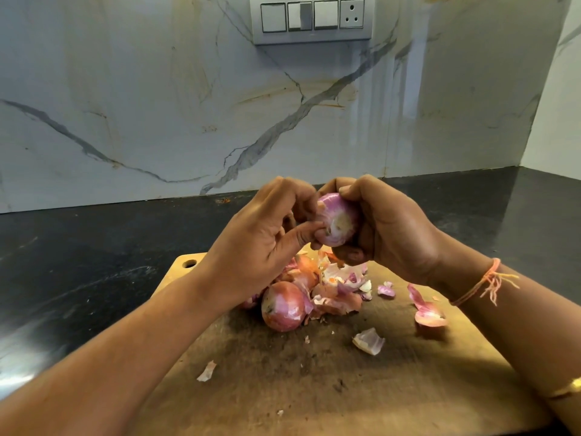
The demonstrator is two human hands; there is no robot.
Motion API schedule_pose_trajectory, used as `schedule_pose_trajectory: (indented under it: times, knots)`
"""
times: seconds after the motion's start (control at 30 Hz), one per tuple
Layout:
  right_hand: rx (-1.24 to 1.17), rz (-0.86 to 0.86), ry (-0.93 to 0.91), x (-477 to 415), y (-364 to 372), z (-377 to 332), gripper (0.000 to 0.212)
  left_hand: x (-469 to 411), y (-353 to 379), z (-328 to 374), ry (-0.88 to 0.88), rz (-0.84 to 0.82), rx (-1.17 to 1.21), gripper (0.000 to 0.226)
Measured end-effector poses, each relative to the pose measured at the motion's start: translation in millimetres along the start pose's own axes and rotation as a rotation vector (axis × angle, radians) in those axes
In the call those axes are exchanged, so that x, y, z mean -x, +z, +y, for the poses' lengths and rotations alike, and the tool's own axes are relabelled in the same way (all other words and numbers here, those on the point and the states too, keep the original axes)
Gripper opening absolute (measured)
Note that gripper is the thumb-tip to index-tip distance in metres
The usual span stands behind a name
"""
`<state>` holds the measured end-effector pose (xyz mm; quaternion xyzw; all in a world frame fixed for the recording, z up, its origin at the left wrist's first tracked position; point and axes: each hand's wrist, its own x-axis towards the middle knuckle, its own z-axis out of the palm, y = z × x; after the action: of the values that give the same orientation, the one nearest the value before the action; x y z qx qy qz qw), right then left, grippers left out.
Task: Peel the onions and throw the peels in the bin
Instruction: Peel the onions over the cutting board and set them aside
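My right hand [390, 228] grips a pale purple onion [338, 221] above the wooden cutting board [314, 388], its cut end facing me. My left hand [264, 234] meets it from the left, thumb and fingertips pinching at the onion's skin. Below the hands a reddish onion [281, 306] with skin still on lies on the board beside a heap of peels [336, 287]. Part of another onion [251, 302] shows under my left wrist. Loose peel pieces [429, 311] are scattered over the board. No bin is in view.
The board lies on a dark stone counter [78, 262] that runs to a marble-patterned wall [157, 105]. A switch panel with a socket [312, 18] is mounted high on the wall. The counter turns a corner at the right.
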<state>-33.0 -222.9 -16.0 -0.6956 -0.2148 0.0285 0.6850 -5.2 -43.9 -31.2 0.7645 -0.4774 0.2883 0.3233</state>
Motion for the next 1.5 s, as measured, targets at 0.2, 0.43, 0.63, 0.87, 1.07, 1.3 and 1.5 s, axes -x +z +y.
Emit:
schedule_pose_trajectory:
  times: [0.2, 0.43, 0.63, 0.87, 1.07, 1.3, 1.5]
  knots:
    - [-0.038, -0.014, -0.016, -1, -1, 2, 0.024, 0, 2, -1, -0.019, -0.003, 0.023, 0.018]
    - [-0.098, -0.014, -0.048, -3, -2, 3, 0.028, 1, 1, -3, -0.085, 0.060, -0.006, 0.022]
    - [-0.147, -0.024, -0.107, -3, -2, 2, 0.030, 1, -2, -1, -0.174, 0.108, -0.028, 0.037]
    - [-0.039, -0.025, -0.139, -1, 1, 1, 0.063, 0, -4, 0, -0.212, 0.056, -0.015, 0.060]
    - [-0.111, -0.041, -0.101, -1, 0, 2, 0.063, 0, -5, 1, -0.122, 0.064, -0.075, 0.066]
    - [0.126, 0.011, -0.052, -2, 0, 2, 0.027, 0, -5, 0, -0.141, 0.103, -0.076, 0.060]
    - [0.022, 0.019, -0.021, -2, -1, 1, 0.027, -1, -3, 8, -0.369, 0.131, 0.256, 0.042]
